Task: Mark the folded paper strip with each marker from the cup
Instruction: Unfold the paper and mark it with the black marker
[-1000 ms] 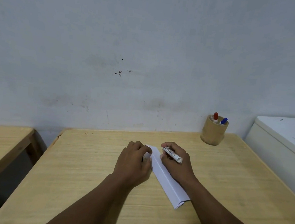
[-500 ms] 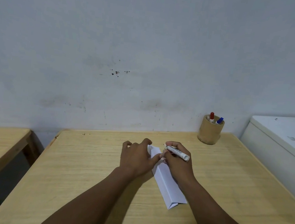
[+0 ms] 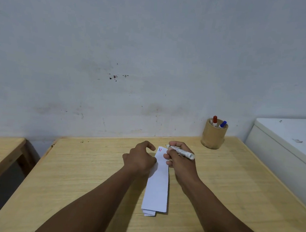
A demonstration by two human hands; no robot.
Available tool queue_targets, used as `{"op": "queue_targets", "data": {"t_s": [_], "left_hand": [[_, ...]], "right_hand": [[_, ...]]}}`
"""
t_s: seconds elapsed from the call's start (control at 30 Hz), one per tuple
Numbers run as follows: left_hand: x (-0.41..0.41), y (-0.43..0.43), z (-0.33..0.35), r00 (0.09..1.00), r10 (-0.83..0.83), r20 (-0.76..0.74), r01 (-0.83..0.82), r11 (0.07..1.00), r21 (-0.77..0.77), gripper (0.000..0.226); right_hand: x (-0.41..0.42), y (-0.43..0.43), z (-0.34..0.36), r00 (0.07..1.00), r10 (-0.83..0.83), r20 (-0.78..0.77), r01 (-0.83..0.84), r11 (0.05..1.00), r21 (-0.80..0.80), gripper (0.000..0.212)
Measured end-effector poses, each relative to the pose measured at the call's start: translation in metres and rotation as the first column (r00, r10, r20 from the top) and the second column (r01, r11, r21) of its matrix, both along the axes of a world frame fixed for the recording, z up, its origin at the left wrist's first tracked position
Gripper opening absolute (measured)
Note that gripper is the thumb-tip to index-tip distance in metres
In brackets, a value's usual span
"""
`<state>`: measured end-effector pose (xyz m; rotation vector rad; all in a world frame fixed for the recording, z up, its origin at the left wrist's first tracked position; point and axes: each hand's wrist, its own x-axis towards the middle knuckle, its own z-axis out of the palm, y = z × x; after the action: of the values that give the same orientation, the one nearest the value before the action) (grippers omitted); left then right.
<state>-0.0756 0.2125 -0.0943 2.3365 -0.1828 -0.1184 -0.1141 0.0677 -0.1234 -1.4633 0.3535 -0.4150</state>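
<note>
While uncapped, marker [image 3: 180, 152] above strip [image 3: 158, 181].

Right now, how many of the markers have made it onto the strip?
Two short marks, red and blue, sit at the folded paper strip's far end, and the red marker and blue marker stand capped in the cup. The right hand holds an uncapped third marker off the paper; the left hand pins the strip. Its mark remains.
</note>
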Motion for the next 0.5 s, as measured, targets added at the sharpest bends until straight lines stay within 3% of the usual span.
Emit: {"op": "queue_targets", "data": {"t_s": [0.1,0.2,0.4,0.5], "left_hand": [[0.001,0.000,-0.001,0.999,-0.009,-0.039,0.007,0.998,-0.057,0.019],[0.002,0.000,-0.003,0.996,-0.044,0.076,0.036,0.994,0.107,0.010],[0.002,0.007,-0.007,0.969,-0.168,0.179,0.087,0.916,0.391,0.017],[0.002,0.011,-0.010,0.956,-0.247,0.158,0.151,0.877,0.456,0.033]], "right_hand": [[0.001,0.000,0.003,1.000,0.008,0.019,-0.006,0.997,-0.082,0.016],[0.002,0.000,0.003,0.999,0.031,0.008,-0.031,0.997,-0.070,0.016],[0.001,0.000,-0.010,0.998,0.038,-0.050,-0.043,0.995,-0.088,0.014],[0.003,-0.002,-0.012,0.996,0.054,-0.065,-0.063,0.987,-0.146,0.012]]}}
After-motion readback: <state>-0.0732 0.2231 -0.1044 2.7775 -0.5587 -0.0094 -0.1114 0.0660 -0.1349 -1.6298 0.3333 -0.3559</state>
